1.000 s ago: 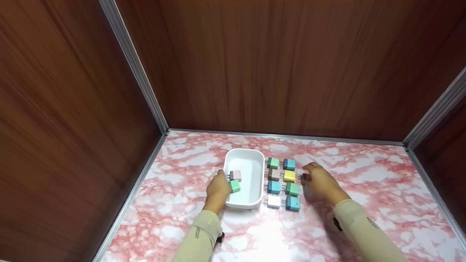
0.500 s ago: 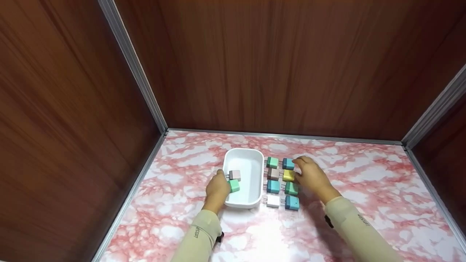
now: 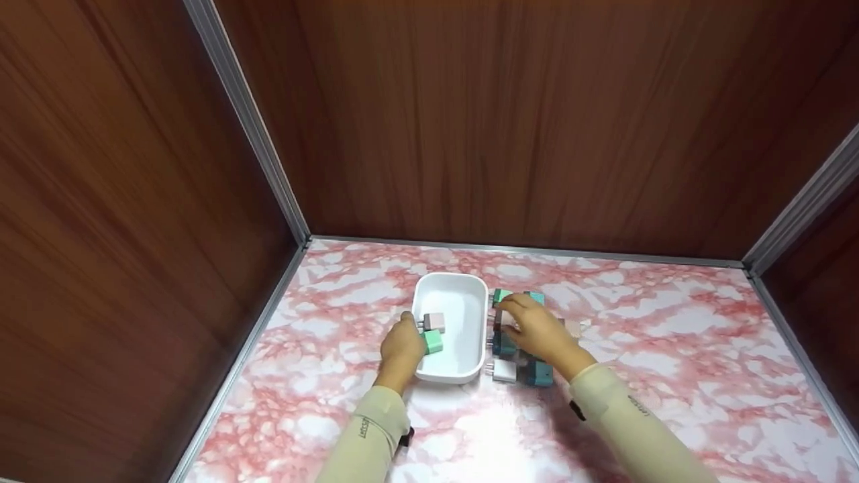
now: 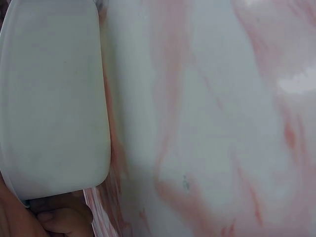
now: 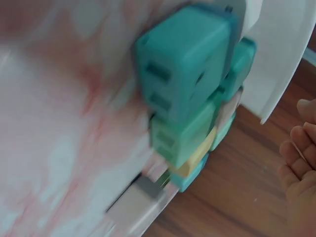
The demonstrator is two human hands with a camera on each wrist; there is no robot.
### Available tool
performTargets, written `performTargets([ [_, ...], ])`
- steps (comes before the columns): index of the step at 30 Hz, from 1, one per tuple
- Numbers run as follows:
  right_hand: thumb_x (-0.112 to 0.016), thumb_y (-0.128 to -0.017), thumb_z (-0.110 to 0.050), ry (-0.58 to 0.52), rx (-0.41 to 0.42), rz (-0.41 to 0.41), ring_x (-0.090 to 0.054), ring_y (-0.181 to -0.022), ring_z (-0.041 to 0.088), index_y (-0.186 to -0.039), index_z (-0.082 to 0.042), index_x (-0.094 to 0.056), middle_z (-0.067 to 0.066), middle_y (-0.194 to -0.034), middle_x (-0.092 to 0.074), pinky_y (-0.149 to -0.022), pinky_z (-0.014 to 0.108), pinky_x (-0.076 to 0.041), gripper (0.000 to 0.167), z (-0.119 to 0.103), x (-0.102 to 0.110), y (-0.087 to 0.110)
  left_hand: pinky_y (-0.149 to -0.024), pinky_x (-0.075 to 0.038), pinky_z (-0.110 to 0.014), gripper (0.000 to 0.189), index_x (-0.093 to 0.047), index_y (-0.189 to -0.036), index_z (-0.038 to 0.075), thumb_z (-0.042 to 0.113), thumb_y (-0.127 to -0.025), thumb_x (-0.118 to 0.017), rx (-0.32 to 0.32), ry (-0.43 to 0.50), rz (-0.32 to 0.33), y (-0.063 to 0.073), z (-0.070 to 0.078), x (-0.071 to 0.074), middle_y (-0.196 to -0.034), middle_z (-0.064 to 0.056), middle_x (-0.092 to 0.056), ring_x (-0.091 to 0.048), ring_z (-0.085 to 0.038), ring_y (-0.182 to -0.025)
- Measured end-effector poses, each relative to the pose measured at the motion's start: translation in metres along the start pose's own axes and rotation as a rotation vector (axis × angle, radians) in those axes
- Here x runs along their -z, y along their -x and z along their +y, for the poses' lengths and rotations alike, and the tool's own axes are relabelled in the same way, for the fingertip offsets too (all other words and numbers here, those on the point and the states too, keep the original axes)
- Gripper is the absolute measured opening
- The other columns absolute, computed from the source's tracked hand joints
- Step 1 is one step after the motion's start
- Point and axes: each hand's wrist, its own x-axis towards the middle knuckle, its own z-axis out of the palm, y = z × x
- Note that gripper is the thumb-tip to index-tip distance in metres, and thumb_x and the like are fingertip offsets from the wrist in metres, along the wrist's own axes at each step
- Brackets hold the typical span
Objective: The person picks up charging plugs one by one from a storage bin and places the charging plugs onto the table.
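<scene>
My left hand [image 3: 402, 345] grips the left side of a white plastic tray [image 3: 482, 322], thumb at the rim. In the left wrist view, curled fingers [image 4: 64, 219] show at the tray's end. Inside lie a pale pink charger [image 3: 435, 322] and a green charger [image 3: 433, 341]. My right hand [image 3: 540, 332] hovers over rows of plug chargers right of the tray, fingers loosely bent, fingertips near a brown charger [image 3: 498, 322]. Nothing shows in its fingers [image 5: 298, 153] in the right wrist view. The hand partly hides several chargers, including the yellow charger [image 5: 195, 155].
A white charger [image 3: 504, 371] and a blue charger [image 3: 540, 373] end the rows at the near side. A beige charger [image 3: 572, 327] lies apart to the right. Brown wood-look panels [image 3: 523, 134] enclose the red-and-white marbled table [image 3: 671, 322].
My right hand has moved left, from the beige charger at the right across the rows toward the tray, uncovering the beige charger. My left hand and the tray stay in place.
</scene>
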Motion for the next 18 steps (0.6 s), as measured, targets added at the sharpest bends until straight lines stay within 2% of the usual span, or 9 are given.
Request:
performTargets([
  [6,-0.08,-0.087,-0.008,-0.028,0.058,-0.039,-0.063,-0.105,0.022,-0.128,-0.005,-0.066,0.01,-0.126,-0.063,-0.086,0.037,-0.057,0.044,-0.02,-0.011,-0.009,-0.077,-0.056,-0.052,0.033,-0.057,-0.128,0.001,0.008,-0.096,-0.055,-0.007,0.001,0.003,0.0,-0.001,-0.001,-0.107,-0.018,-0.073,-0.072,-0.036,-0.094],
  [15,-0.081,-0.086,-0.007,-0.051,0.073,-0.091,-0.061,-0.117,0.027,-0.128,-0.004,-0.065,0.011,-0.126,-0.062,-0.097,0.041,-0.053,0.045,-0.039,-0.024,-0.021,-0.074,-0.056,-0.05,0.044,-0.053,-0.14,0.001,0.007,-0.097,-0.055,0.017,-0.005,-0.021,0.001,0.001,0.002,-0.108,-0.016,-0.074,-0.072,-0.033,-0.09],
  [18,-0.08,-0.087,-0.009,-0.038,0.066,-0.107,-0.061,-0.118,0.026,-0.129,-0.005,-0.064,0.01,-0.127,-0.062,-0.097,0.04,-0.054,0.045,-0.043,-0.028,-0.023,-0.076,-0.056,-0.052,0.039,-0.055,-0.136,0.002,0.008,-0.097,-0.054,0.021,-0.006,-0.006,0.001,0.002,0.002,-0.108,-0.017,-0.074,-0.072,-0.035,-0.092],
])
